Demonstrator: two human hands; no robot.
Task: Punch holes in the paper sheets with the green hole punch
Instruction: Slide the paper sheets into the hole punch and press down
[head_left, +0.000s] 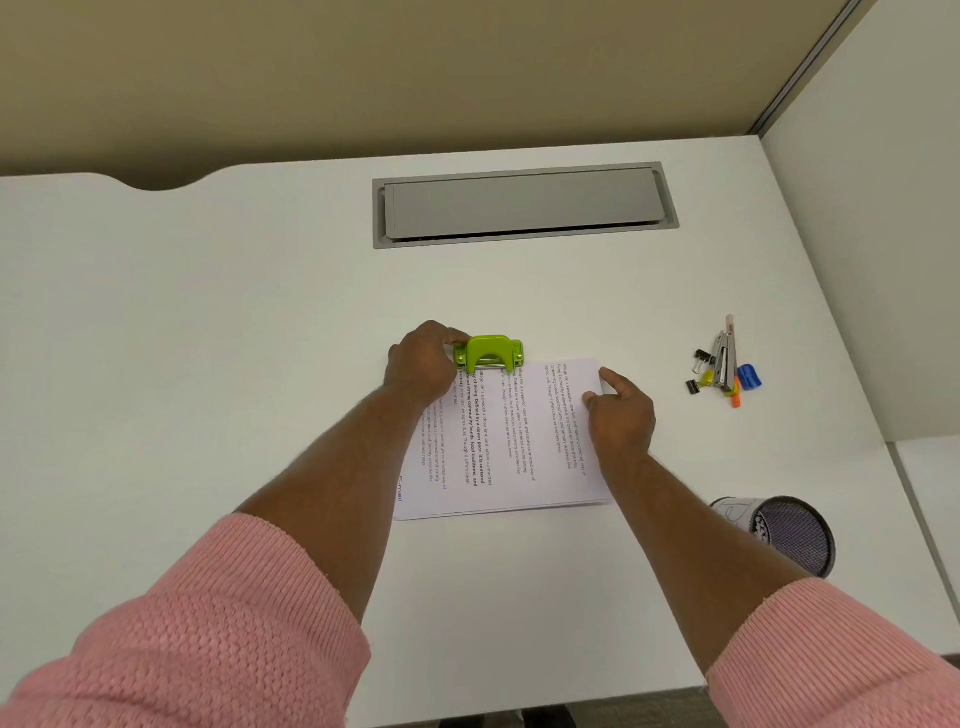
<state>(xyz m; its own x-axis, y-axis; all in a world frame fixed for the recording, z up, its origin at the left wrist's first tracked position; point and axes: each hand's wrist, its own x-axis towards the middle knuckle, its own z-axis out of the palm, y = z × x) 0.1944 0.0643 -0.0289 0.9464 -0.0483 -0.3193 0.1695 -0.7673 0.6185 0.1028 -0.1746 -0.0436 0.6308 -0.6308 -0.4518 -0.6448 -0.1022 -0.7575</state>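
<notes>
A stack of printed paper sheets (511, 441) lies on the white desk (208, 364), text running sideways. The green hole punch (489, 354) sits at the far edge of the sheets, its slot over that edge. My left hand (422, 366) grips the punch's left end with curled fingers. My right hand (621, 410) rests on the sheets' right side near the far right corner, thumb and fingers lightly bent on the paper.
A grey cable hatch (524, 205) is set into the desk behind the punch. To the right lie a stapler, binder clips and small coloured items (724, 366). A black mesh pen cup (784, 535) lies near the front right. A partition wall stands at the right.
</notes>
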